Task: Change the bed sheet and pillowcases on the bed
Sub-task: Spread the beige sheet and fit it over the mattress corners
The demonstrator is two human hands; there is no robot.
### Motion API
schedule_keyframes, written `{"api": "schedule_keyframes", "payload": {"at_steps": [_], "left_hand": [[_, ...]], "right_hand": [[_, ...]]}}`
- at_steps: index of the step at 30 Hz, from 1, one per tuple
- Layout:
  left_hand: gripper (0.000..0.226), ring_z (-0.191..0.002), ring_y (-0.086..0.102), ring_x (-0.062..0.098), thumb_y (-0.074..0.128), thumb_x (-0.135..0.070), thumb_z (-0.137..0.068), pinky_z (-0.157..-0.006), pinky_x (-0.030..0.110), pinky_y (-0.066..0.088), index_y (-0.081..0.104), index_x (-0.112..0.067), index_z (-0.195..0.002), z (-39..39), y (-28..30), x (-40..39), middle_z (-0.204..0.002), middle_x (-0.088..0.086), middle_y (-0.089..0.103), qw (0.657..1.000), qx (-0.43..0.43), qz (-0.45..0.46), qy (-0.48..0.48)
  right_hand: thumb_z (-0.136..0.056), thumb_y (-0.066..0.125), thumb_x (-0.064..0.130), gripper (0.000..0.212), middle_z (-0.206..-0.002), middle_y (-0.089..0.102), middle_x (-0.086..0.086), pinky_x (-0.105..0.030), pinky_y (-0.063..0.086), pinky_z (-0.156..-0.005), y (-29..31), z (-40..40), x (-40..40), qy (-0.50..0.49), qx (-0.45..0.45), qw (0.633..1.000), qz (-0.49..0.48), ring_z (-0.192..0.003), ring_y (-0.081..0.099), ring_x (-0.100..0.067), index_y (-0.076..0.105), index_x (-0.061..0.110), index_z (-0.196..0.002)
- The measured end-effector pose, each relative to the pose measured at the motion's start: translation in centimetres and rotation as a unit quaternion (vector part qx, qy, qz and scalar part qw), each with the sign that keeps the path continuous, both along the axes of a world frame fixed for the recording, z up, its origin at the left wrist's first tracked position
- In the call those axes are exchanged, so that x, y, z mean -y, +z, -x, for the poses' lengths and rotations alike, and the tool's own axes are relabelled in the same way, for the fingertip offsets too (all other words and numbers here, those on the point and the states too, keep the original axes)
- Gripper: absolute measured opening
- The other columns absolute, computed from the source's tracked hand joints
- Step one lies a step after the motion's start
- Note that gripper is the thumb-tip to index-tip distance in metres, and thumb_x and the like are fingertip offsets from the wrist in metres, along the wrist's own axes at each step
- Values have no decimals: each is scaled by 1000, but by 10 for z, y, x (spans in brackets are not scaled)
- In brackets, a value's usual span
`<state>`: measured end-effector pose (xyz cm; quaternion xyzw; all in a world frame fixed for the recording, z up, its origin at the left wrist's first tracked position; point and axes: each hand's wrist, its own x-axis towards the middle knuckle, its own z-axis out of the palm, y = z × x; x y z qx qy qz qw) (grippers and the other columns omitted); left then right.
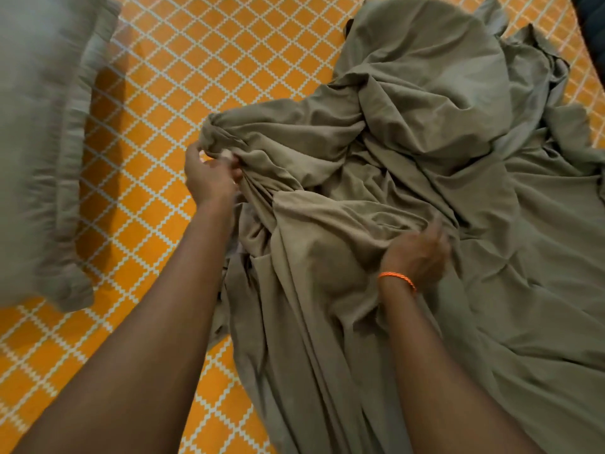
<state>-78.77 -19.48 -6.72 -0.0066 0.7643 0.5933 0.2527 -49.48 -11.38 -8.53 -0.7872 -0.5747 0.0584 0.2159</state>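
A crumpled grey-green bed sheet [409,152] lies heaped over the right half of the bed, on an orange sheet [157,103] with a white diamond pattern. My left hand [209,175] pinches a bunched fold at the heap's left edge. My right hand [419,253], with an orange band at the wrist, is blurred and rests on the cloth lower down; its fingers reach into the folds, and whether they grip is unclear. A pillow [42,142] in a grey-green frilled case lies at the left edge.
A dark object [591,24] shows at the top right corner beyond the bed. The orange sheet lies bare between the pillow and the heap.
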Motion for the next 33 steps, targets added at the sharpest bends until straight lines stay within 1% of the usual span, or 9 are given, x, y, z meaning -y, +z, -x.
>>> {"api": "schedule_keyframes", "payload": {"at_steps": [5, 7, 10, 12, 15, 18, 20, 24, 33], "left_hand": [[94, -125, 60, 36, 76, -66, -77, -100, 47, 52, 42, -12, -146, -68, -21, 14, -142, 13, 57, 974, -17, 222, -41], [78, -113, 67, 31, 71, -76, -72, -96, 48, 57, 62, -20, -127, -81, -32, 17, -126, 6, 69, 972, 21, 217, -93], [31, -94, 72, 26, 69, -54, -85, -85, 41, 60, 80, -30, -101, -69, -45, 18, -103, -4, 79, 967, -8, 236, -100], [20, -85, 72, 23, 70, -44, -88, -77, 36, 59, 83, -29, -87, -57, -36, 20, -91, -5, 79, 969, -36, 229, -82], [30, -70, 66, 25, 58, -29, -98, -64, 36, 54, 76, -17, -77, -46, -23, 18, -79, 1, 74, 964, -53, 245, -87], [61, -47, 63, 25, 51, -60, -95, -49, 33, 52, 72, -6, -78, -59, -14, 13, -60, 7, 69, 966, 96, 205, -124], [74, -62, 70, 30, 50, -86, -82, -60, 36, 55, 70, -14, -76, -73, -16, 12, -69, 7, 71, 949, 78, 235, -195], [49, -94, 67, 38, 51, -55, -101, -71, 40, 43, 65, -17, -74, -77, -17, 8, -93, 13, 71, 943, -74, 264, -189], [49, -105, 66, 44, 47, -49, -106, -77, 47, 45, 76, -9, -103, -46, 45, -4, -114, 20, 72, 929, -198, 312, -29]], "right_hand": [[-85, 48, 35, 51, -128, 61, -1, -52, 41, -102, 13, 64, 10, 375, 3, 924, 67, -122, 51, -26, 63, 28, -133], [-95, 42, 48, 46, -136, 59, 2, -55, 28, -112, -6, 69, 16, 417, 34, 889, 189, -129, 48, -24, 58, 29, -135], [-104, 39, 52, 34, -99, 67, 0, -50, 41, -96, -19, 62, 23, 462, -37, 860, 215, -100, 60, -27, 58, 25, -96], [-104, 41, 53, 38, -83, 58, 4, -49, 46, -82, -17, 49, 28, 463, -117, 856, 200, -85, 56, -24, 53, 24, -83], [-98, 38, 55, 35, -87, 56, 7, -47, 43, -90, -15, 37, 37, 409, -191, 867, 210, -91, 52, -22, 58, 31, -82], [-92, 46, 47, 35, -95, 59, 6, -49, 43, -93, -11, 34, 47, 418, -197, 869, 178, -97, 53, -23, 72, 26, -101], [-90, 56, 36, 26, -90, 53, 5, -48, 46, -85, -7, 32, 52, 455, -186, 860, 135, -91, 52, -21, 76, 25, -102], [-94, 64, 22, 14, -84, 46, 5, -42, 48, -73, 0, 13, 56, 446, -194, 871, 68, -81, 50, -18, 77, 23, -102], [-105, 51, 19, 23, -83, 56, -8, -43, 44, -72, 27, -25, 37, 404, -69, 911, -51, -78, 50, -30, 55, 11, -84]]}}
